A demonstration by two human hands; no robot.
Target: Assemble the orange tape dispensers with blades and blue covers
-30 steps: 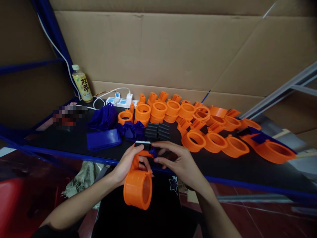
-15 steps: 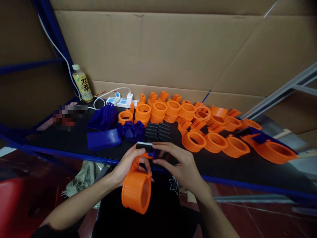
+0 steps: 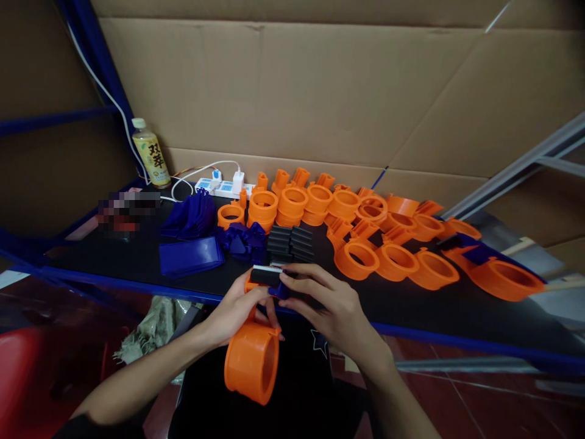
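Note:
My left hand [image 3: 235, 311] is closed round the neck of an orange tape dispenser [image 3: 251, 360], its wide ring hanging below my wrist. At the dispenser's head lies a black strip with a pale toothed blade [image 3: 266, 276]. A small dark blue plastic piece [image 3: 277, 292] sits just under the strip's right end. The fingers of my right hand [image 3: 331, 305] pinch this end, at the blue piece and the strip's edge. Whether the parts are locked together is hidden by the fingers.
Behind my hands are black strips [image 3: 290, 245], small blue pieces [image 3: 244, 242] and flat blue sheets [image 3: 191, 256]. Rows of orange dispensers [image 3: 356, 259] fill the table's middle and right. A power strip [image 3: 226, 187] and a drink bottle [image 3: 152, 155] stand at the back left.
The dispenser's head has tilted a little, with the black strip slightly lower and more of its face showing. The blue piece has shifted slightly down and left; both hands keep their grip.

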